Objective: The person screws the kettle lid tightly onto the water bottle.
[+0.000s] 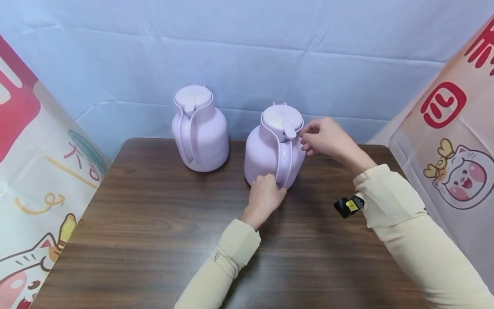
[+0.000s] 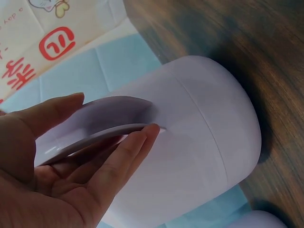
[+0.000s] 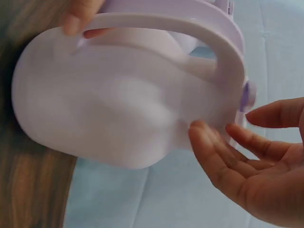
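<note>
A pale lilac thermos jug stands upright on the right of the pair, its handle towards me. My left hand holds the lower part of that handle; in the left wrist view, the thumb lies on one side and the fingers on the other. Beside the round lid, my right hand is raised with loosely bent fingers and grips nothing. Its fingertips are at the jug's neck and rim in the right wrist view; whether they touch, I cannot tell. The lid's thumb lever sits above the handle.
A matching lilac thermos jug stands to the left, near the back edge of the brown wooden table. Pale blue cloth hangs behind. Printed cloths flank both sides. A black strap sticks out by the right sleeve.
</note>
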Demonstrator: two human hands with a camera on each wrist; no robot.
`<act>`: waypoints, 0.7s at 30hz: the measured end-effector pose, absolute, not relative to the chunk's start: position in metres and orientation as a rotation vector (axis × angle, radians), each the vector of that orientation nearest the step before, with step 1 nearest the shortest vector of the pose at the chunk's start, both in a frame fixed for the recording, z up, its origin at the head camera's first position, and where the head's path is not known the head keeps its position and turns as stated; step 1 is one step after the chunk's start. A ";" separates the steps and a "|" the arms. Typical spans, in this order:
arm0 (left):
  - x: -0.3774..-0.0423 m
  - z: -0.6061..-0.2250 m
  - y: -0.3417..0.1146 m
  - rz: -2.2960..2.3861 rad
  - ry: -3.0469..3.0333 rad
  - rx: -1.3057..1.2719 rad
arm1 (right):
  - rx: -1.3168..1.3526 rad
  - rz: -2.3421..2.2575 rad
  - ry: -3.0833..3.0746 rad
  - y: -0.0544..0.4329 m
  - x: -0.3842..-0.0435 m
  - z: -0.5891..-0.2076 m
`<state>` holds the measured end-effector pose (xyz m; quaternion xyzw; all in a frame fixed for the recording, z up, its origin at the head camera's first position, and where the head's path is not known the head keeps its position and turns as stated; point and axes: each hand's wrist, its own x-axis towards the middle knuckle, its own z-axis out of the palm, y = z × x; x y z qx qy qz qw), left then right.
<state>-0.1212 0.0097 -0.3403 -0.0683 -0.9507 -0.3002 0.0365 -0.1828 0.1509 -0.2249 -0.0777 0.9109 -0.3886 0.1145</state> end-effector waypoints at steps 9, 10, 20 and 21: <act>-0.121 -0.340 0.010 -0.953 -2.927 -0.201 | -0.312 -0.772 2.766 0.169 -0.183 -0.264; -0.121 -0.340 0.010 -0.956 -2.926 -0.202 | -0.309 -0.752 2.768 0.169 -0.183 -0.270; -0.121 -0.339 0.009 -1.011 -2.924 -0.213 | -0.245 -0.804 2.761 0.166 -0.178 -0.315; -0.121 -0.339 0.009 -1.020 -2.926 -0.213 | -0.240 -0.822 2.760 0.166 -0.178 -0.318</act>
